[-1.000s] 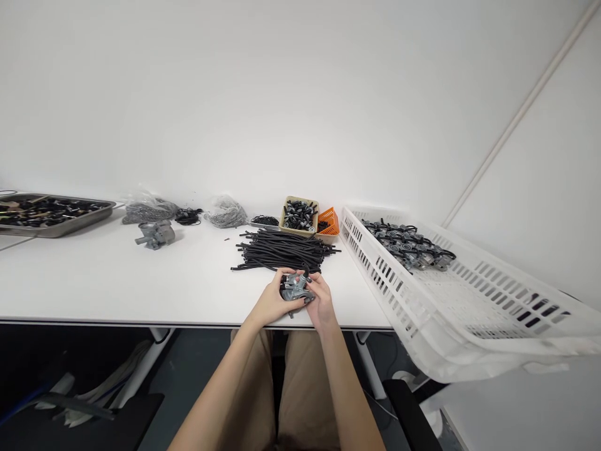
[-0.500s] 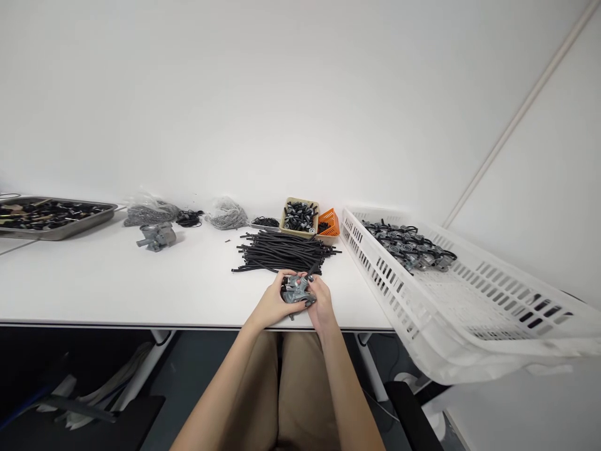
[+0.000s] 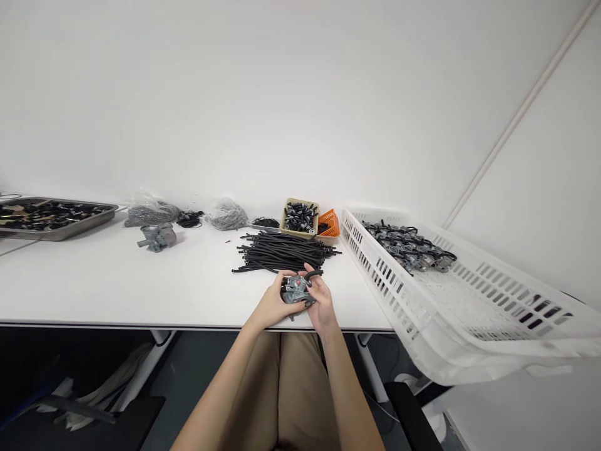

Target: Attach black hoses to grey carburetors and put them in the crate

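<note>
Above the front edge of the table, a grey metal carburetor with a small red spot is between my two hands. My left hand is wrapped round its left side, thumb along the lower edge. A short black hose sticks out from the upper right of the carburetor and bends to the right. My right hand is closed about that side, thumb by the base of the hose and a finger raised behind it. Just beyond lies a pile of straight black hoses.
A white slotted crate on the right holds several carburetors with hoses. Behind the pile are a beige basket of small parts and an orange basket. Leftward are plastic bags, another grey carburetor and a metal tray.
The fingers of my right hand have shifted and one is raised, so the black hose shows more and now points right. My left hand and the carburetor have hardly moved.
</note>
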`<state>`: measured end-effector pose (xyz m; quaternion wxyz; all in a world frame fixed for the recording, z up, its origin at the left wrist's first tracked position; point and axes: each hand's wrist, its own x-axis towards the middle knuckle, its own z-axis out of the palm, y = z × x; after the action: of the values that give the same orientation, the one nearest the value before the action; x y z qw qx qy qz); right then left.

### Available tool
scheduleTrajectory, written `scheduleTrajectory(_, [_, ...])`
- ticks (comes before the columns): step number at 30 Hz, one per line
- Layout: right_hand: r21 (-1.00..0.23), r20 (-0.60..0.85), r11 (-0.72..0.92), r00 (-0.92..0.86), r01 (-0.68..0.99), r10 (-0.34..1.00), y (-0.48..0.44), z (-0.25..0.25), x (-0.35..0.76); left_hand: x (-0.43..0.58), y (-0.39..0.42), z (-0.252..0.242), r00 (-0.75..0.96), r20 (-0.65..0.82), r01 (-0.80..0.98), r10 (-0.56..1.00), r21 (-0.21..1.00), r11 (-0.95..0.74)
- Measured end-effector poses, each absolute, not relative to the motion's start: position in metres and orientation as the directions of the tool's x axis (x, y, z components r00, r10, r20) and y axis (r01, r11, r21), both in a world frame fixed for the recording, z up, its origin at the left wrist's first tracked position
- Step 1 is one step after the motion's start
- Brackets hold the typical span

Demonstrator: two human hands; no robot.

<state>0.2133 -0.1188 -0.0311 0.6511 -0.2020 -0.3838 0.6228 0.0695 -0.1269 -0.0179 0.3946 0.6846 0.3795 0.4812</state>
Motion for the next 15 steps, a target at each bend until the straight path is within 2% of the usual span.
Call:
scheduleTrajectory(9, [-0.785, 0.235, 0.156, -0.055, -0.6, 0.97, -0.1159, -0.0362, 0.2097, 0.07, -0.1284, -0.0176, 0.263, 0.348, 0.105, 0.9, 0.917, -0.385])
scheduleTrajectory(15, [-0.713, 0.205, 0.119, -0.044, -0.691, 0.978, -0.1197, -0.0312, 0.2111, 0.0697, -0.1279, -0.0174, 0.289, 0.35, 0.062, 0.891, 0.922, -0.382])
